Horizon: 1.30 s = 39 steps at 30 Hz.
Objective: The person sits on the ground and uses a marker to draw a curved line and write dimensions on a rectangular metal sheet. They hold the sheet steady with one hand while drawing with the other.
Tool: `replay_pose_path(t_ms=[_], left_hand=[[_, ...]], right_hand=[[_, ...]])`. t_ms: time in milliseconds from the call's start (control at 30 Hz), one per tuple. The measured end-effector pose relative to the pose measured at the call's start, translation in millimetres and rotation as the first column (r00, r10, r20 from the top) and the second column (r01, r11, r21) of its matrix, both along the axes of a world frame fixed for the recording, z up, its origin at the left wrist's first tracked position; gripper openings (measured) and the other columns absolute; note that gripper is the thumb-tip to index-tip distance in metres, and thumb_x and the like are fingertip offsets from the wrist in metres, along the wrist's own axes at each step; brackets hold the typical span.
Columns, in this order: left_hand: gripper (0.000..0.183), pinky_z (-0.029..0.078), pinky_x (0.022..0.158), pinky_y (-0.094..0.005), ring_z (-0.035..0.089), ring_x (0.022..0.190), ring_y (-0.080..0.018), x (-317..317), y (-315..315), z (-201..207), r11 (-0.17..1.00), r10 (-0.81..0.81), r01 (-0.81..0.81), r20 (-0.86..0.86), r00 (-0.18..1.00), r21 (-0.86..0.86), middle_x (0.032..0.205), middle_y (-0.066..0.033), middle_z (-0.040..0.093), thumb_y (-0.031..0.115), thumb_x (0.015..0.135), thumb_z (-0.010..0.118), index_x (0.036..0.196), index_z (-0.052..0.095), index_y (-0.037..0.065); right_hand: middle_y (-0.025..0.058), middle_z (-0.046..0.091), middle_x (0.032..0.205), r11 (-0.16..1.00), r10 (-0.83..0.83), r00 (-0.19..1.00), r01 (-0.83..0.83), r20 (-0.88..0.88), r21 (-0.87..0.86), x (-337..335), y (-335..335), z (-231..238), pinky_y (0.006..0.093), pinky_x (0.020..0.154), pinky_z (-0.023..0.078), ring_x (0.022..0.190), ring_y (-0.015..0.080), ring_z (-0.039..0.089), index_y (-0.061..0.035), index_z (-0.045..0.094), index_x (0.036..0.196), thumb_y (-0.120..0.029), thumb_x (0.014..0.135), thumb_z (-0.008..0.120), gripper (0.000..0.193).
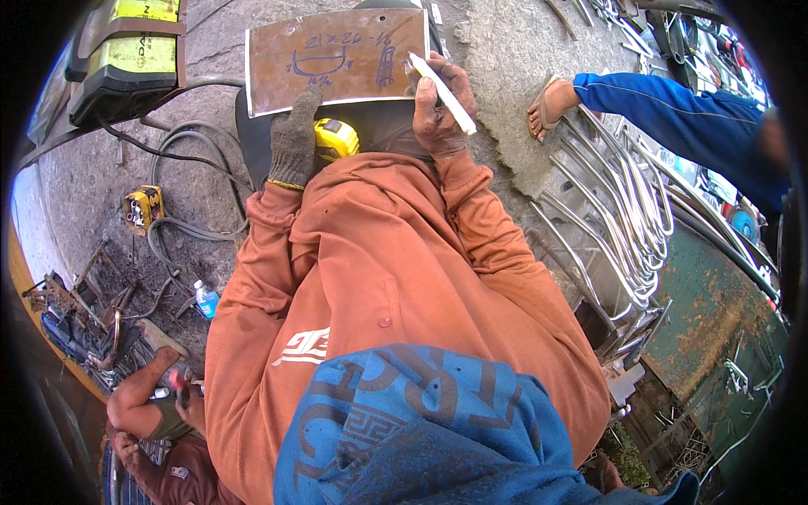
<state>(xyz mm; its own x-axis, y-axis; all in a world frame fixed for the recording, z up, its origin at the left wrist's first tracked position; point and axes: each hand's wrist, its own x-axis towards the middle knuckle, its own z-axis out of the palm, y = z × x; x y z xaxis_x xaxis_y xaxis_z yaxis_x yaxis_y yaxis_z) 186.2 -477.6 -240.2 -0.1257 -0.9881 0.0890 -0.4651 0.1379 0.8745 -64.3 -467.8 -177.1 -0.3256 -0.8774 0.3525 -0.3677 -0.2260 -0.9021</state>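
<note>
My left hand (295, 141), in a grey knit glove, grips the lower edge of a brown rectangular sheet (358, 55) with a pale border. Blue handwriting and a sketched U shape mark the sheet's face. At its lower right corner, my bare right hand (444, 105) is closed around a white marker (443, 94), which slants with its tip toward the sheet. Some of the right fingers lie at the sheet's edge; whether they hold it too is unclear. Between my forearms, a yellow tape measure (336, 139) rests on my lap.
At left stand a yellow-black machine (130, 55) with coiled cables (189, 139), a yellow tool (143, 209) and a water bottle (205, 299). Bent metal tubes (623, 219) lie at right. A person's blue-clad leg (673, 109) reaches in there; another person (160, 421) sits lower left.
</note>
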Motion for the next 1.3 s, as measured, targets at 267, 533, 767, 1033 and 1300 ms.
replay_pose_path(t_ms=[267, 533, 767, 1033, 1300], left_hand=[[0.032, 0.056, 0.082, -0.0405, 0.072, 0.094, -0.0313, -2, 0, 5, 0.998, 0.036, -0.032, -0.055, 0.998, 0.061, 0.106, -0.0167, 0.073, 0.01, 0.098, 0.061, 0.129, 0.067, 0.012], [0.036, 0.051, 0.083, -0.0328, 0.066, 0.093, -0.0159, -3, -1, 18, 0.984, 0.085, -0.059, -0.152, 0.985, 0.167, 0.108, -0.0085, 0.073, 0.033, 0.1, 0.066, 0.119, 0.074, 0.003], [0.032, 0.053, 0.08, -0.0362, 0.068, 0.092, -0.0216, -3, -1, 11, 0.983, 0.098, -0.07, -0.157, 0.983, 0.172, 0.105, -0.0118, 0.074, 0.025, 0.099, 0.064, 0.123, 0.072, 0.006], [0.037, 0.057, 0.084, -0.042, 0.072, 0.097, -0.0337, 1, 0, 19, 0.971, -0.048, 0.096, 0.215, 0.975, -0.22, 0.108, -0.0181, 0.072, 0.007, 0.095, 0.063, 0.131, 0.065, 0.011], [0.032, 0.056, 0.084, -0.0415, 0.071, 0.096, -0.0326, -1, 0, 23, 0.981, -0.038, 0.07, 0.171, 0.984, -0.182, 0.108, -0.0177, 0.072, 0.008, 0.097, 0.062, 0.129, 0.067, 0.011]], right_hand=[[0.0227, 0.07, 0.115, 1.0, 0.016, 1.0, -0.016, 0.025, -0.012, 1, 0, 2, 0.0327, 0.083, 0.06, 0.094, 0.0237, 0.074, 0.0057, 0.061, 0.115, -0.016, 0.094, 0.063, 0.03], [0.0235, 0.07, 0.115, 1.0, 0.005, 0.999, -0.006, 0.032, 0.004, 2, 0, 4, 0.0339, 0.085, 0.06, 0.098, 0.026, 0.073, 0.0057, 0.061, 0.115, -0.015, 0.093, 0.062, 0.031], [0.0245, 0.07, 0.114, 0.999, -0.012, 1.0, 0.012, -0.018, -0.045, 1, -1, 1, 0.0356, 0.087, 0.06, 0.103, 0.0293, 0.073, 0.0052, 0.062, 0.113, -0.017, 0.093, 0.062, 0.03], [0.0231, 0.07, 0.115, 0.998, -0.013, 1.0, 0.012, -0.014, -0.059, 3, -1, 5, 0.0337, 0.084, 0.06, 0.095, 0.0255, 0.074, 0.0061, 0.061, 0.115, -0.017, 0.094, 0.062, 0.032], [0.0226, 0.07, 0.116, 1.0, 0.008, 1.0, -0.008, 0.029, -0.02, 2, 0, 3, 0.0336, 0.083, 0.06, 0.095, 0.0257, 0.073, 0.0058, 0.062, 0.114, -0.017, 0.094, 0.063, 0.031]])
